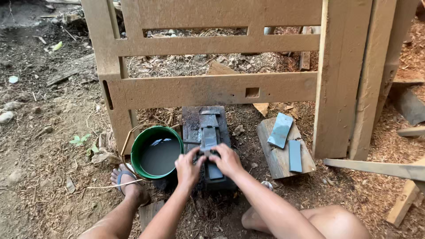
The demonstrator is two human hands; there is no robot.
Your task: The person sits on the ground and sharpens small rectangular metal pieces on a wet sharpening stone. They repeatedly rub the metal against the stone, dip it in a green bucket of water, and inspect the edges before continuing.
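Both my hands press down on a small dark metal blade [207,153] that lies on a grey sharpening stone [209,135]. The stone rests on a dark, wet wooden block [191,121] on the ground in front of me. My left hand [188,168] grips the blade from the left, and my right hand [226,159] holds it from the right with fingers curled over it. The blade is mostly hidden under my fingers.
A green bucket [146,138] of murky water stands left of the block, by my sandalled foot [126,179]. Two more grey stones [280,129] [295,156] lie on a wooden slab [276,161] at the right. A wooden frame [212,88] stands right behind; loose planks [376,167] lie at the right.
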